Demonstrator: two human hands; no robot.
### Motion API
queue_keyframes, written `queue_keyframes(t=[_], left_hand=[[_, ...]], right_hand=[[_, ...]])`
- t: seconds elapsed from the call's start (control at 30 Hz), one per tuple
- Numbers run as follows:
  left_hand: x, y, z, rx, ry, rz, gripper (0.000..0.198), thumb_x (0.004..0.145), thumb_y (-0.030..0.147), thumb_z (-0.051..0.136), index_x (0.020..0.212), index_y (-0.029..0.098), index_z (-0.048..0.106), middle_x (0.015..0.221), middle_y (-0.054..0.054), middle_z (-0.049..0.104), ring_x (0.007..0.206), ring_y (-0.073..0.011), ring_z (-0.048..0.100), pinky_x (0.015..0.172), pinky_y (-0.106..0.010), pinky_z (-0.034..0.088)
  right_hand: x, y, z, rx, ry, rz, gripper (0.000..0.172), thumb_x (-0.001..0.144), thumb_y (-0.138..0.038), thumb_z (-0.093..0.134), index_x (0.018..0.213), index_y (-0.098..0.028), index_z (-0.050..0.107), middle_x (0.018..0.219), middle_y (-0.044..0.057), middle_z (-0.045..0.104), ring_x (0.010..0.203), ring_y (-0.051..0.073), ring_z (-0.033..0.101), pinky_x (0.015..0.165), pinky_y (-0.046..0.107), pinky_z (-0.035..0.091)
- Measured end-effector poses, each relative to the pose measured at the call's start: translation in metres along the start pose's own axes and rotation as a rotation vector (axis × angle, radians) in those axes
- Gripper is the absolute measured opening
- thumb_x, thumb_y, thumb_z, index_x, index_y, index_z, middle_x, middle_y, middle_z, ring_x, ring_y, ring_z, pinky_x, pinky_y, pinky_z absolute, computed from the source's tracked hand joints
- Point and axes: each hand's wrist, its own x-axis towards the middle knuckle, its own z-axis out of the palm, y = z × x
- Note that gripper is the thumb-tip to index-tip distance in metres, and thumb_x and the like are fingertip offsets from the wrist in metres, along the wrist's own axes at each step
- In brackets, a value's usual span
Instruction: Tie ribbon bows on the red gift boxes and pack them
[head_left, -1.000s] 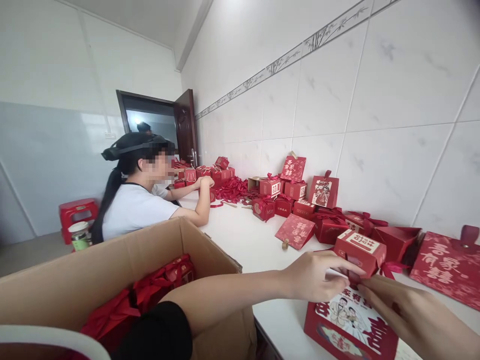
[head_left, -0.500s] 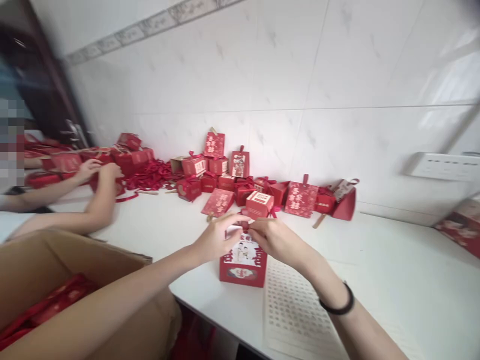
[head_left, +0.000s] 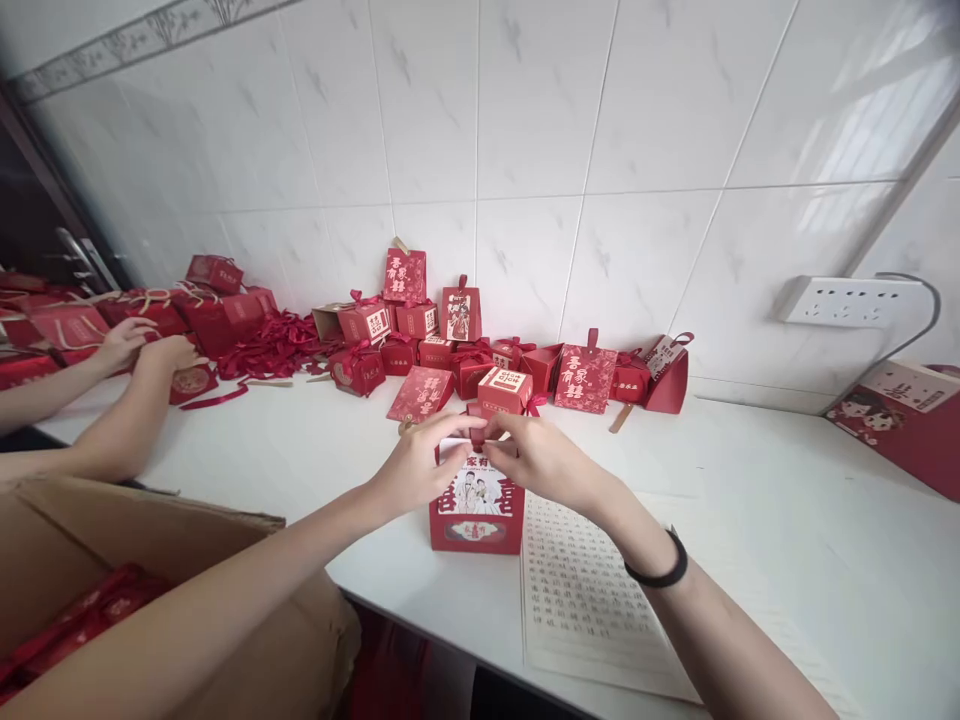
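A red wedding gift box [head_left: 478,534] with a printed couple stands upright on the white table in front of me. Both my hands are at its top, around a short dark-red ribbon loop [head_left: 475,430]. My left hand [head_left: 420,458] pinches the ribbon from the left, thumb low on the box's upper edge. From the right, my right hand [head_left: 536,452], with a black band on the wrist, pinches the same ribbon. The fingertips nearly meet, and the exact grip is partly hidden behind them. Right behind my hands sits a small red box [head_left: 505,390] with a pale label.
Several finished red boxes [head_left: 360,370] line the tiled wall, beside a heap of red ribbons [head_left: 266,343]. Written paper [head_left: 592,590] lies at right. An open cardboard box [head_left: 300,620] stands lower left. A co-worker's hands [head_left: 150,350] handle a red box. A power strip [head_left: 840,302] is on the wall.
The view has turned slightly right and steadied, so things sit further left and look sharper. My hands stay at the gift box's top ribbon, fingers only slightly shifted.
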Motion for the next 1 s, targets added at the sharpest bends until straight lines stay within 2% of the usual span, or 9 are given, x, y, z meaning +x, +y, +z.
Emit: queue_keyframes(t=[0.13, 0.3, 0.47, 0.67, 1.0], left_hand=[[-0.0002, -0.0002, 0.0014, -0.028, 0.008, 0.012, 0.028, 0.083, 0.014, 0.047, 0.107, 0.019, 0.06, 0.1, -0.004, 0.066, 0.091, -0.0139, 0.063, 0.081, -0.026, 0.05], [0.0012, 0.0004, 0.0021, -0.062, 0.021, 0.001, 0.026, 0.082, 0.014, 0.048, 0.104, 0.018, 0.06, 0.099, -0.003, 0.067, 0.087, -0.0128, 0.064, 0.08, -0.026, 0.051], [0.0016, 0.0005, 0.0022, -0.052, 0.008, -0.01, 0.027, 0.081, 0.013, 0.048, 0.104, 0.018, 0.06, 0.097, -0.003, 0.067, 0.085, -0.0129, 0.064, 0.08, -0.027, 0.051], [0.0008, 0.0016, 0.0019, -0.058, 0.014, 0.028, 0.031, 0.077, 0.01, 0.048, 0.105, 0.017, 0.059, 0.097, -0.004, 0.066, 0.087, -0.0135, 0.063, 0.08, -0.026, 0.051], [0.0004, -0.0009, 0.0029, -0.042, 0.003, 0.036, 0.027, 0.083, 0.013, 0.049, 0.107, 0.019, 0.059, 0.098, -0.003, 0.066, 0.087, -0.0129, 0.062, 0.079, -0.026, 0.051]], right_hand=[[0.0006, 0.0014, -0.0046, 0.039, -0.051, -0.02, 0.01, 0.087, -0.012, 0.048, 0.082, -0.014, 0.056, 0.062, -0.002, 0.054, 0.049, 0.007, 0.04, 0.052, 0.021, 0.028], [0.0014, 0.0042, -0.0041, 0.044, -0.018, -0.074, 0.012, 0.085, -0.009, 0.049, 0.075, -0.014, 0.053, 0.06, -0.003, 0.051, 0.05, 0.006, 0.038, 0.052, 0.02, 0.028], [0.0, 0.0049, -0.0043, 0.04, -0.034, -0.085, 0.012, 0.084, -0.008, 0.049, 0.075, -0.014, 0.055, 0.064, -0.002, 0.055, 0.053, 0.007, 0.042, 0.052, 0.02, 0.029], [-0.0007, 0.0026, -0.0082, 0.019, -0.053, -0.098, 0.016, 0.086, -0.007, 0.048, 0.075, -0.013, 0.058, 0.062, -0.003, 0.054, 0.051, 0.006, 0.039, 0.051, 0.019, 0.029], [-0.0023, 0.0016, -0.0051, 0.026, -0.04, -0.098, 0.016, 0.081, -0.004, 0.048, 0.07, -0.014, 0.053, 0.056, -0.006, 0.045, 0.049, 0.005, 0.032, 0.048, 0.018, 0.027]])
